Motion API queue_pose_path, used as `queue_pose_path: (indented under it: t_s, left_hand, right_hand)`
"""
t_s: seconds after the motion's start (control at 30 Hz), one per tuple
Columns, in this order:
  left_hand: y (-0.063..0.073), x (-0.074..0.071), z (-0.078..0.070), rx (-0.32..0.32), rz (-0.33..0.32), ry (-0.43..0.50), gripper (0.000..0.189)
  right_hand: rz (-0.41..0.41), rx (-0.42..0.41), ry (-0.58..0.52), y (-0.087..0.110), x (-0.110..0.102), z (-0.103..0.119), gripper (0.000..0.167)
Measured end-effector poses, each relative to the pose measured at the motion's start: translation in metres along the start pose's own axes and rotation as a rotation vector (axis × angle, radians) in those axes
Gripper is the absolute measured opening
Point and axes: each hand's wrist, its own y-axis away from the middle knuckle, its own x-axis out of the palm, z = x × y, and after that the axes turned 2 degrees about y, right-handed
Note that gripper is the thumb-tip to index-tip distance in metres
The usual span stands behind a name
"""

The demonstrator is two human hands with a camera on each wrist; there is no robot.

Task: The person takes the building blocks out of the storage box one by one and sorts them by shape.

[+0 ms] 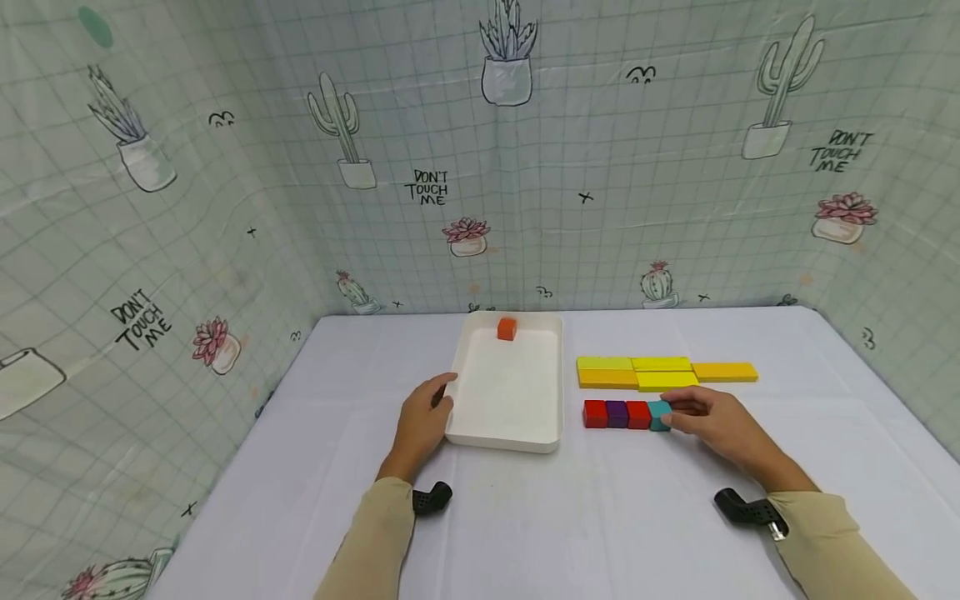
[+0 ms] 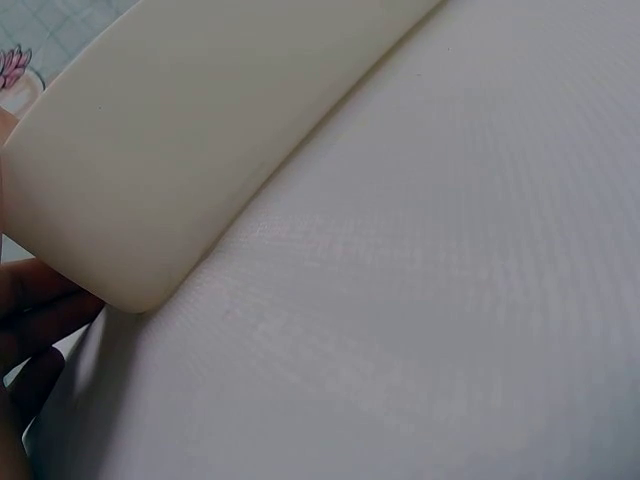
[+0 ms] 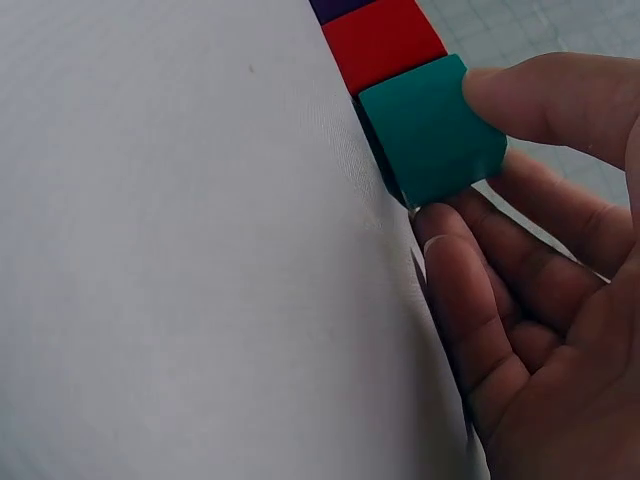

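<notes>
My right hand (image 1: 708,419) pinches a teal cube (image 3: 430,130) between thumb and fingers, at the right end of a short row. Left of it in that row come a red cube (image 1: 638,414), a purple cube (image 1: 617,413) and another red cube (image 1: 596,413). My left hand (image 1: 422,422) holds the left edge of a white tray (image 1: 504,400), thumb and forefinger at its rim. In the left wrist view, its darker fingers (image 2: 40,310) show by the tray's corner. An orange cube (image 1: 507,329) sits inside the tray at the far end.
Behind the row of cubes lie several flat yellow blocks (image 1: 667,382) in two rows, with a deeper yellow one (image 1: 724,372) at the right end. A white cloth (image 1: 495,533) covers the table. Printed fabric (image 1: 420,108) stands at the back and sides.
</notes>
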Motion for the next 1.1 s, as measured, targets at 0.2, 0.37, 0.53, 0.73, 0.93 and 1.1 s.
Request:
queue_pose_path:
  t_s: [0.2,0.37,0.53,0.73,0.93,1.1]
  left_hand:
    - [0.000,-0.001,0.000,-0.007,0.005,-0.003,0.038]
    - [0.001,-0.001,0.000,-0.010,0.007,-0.003,0.038]
    - [0.000,0.000,0.000,-0.004,0.005,-0.017,0.038]
    - [0.000,0.000,-0.001,-0.003,0.010,-0.004,0.039]
    - [0.001,0.001,-0.001,0.013,-0.004,0.016,0.038]
    - [0.002,-0.002,-0.002,0.010,0.003,0.014,0.038]
  right_hand:
    - [-0.006,-0.007,-0.004,-0.001,0.002,0.000,0.056]
    - [-0.011,-0.008,-0.001,-0.002,0.003,-0.001,0.056]
    - [-0.010,-0.001,-0.006,-0.002,0.003,-0.002,0.057]
    - [0.009,-0.004,-0.026,0.000,-0.001,-0.004,0.059]
    - [-0.019,0.002,-0.099,-0.002,-0.016,-0.007,0.058]
    - [-0.056,-0.028,-0.177,-0.002,-0.022,0.003,0.055]
